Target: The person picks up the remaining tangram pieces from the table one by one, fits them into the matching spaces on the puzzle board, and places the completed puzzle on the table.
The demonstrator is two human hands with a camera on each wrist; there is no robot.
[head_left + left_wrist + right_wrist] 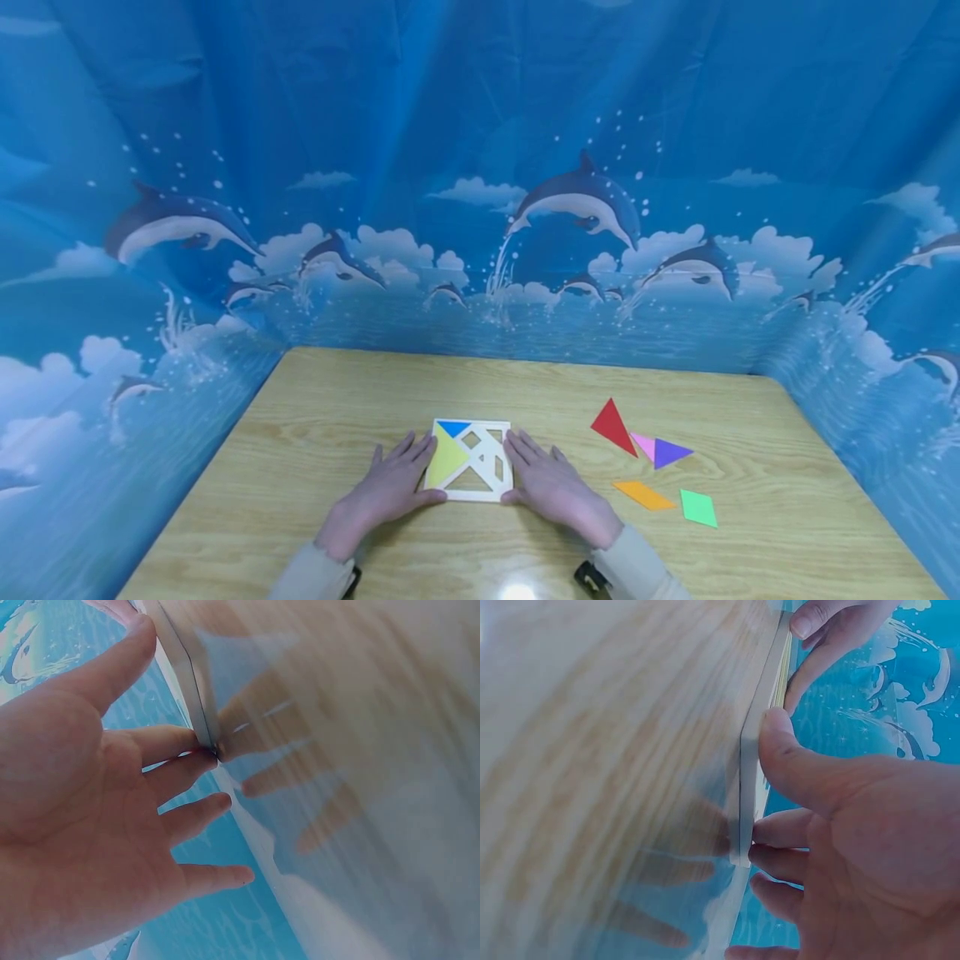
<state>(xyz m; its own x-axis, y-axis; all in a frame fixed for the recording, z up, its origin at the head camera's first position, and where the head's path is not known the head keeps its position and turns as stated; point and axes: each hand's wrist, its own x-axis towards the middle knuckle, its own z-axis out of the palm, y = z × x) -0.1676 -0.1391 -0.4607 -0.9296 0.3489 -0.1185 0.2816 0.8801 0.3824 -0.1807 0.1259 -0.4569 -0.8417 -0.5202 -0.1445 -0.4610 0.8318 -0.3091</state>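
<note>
A white tangram board (474,497) with cut-out shapes lies flat on the table between the two hands. In its left part sit a large yellow triangle (448,457) and a small blue triangle (453,427); the cut-outs farther right show bare wood. The left hand (386,490) touches the board's left side with straight fingers, its thumb at the near left corner. Mirroring it, the right hand (557,490) rests along the right side, thumb at the near right corner. In both wrist views the palms face the board's edge (191,682), and the fingers are spread and nearly straight.
Loose on the table (337,392) at right lie a red triangle (613,427), a pink triangle (643,446) touching or partly under a purple triangle (670,452), an orange parallelogram (643,495) and a green four-sided piece (698,507). A dolphin-print curtain (465,208) surrounds the table's back and sides.
</note>
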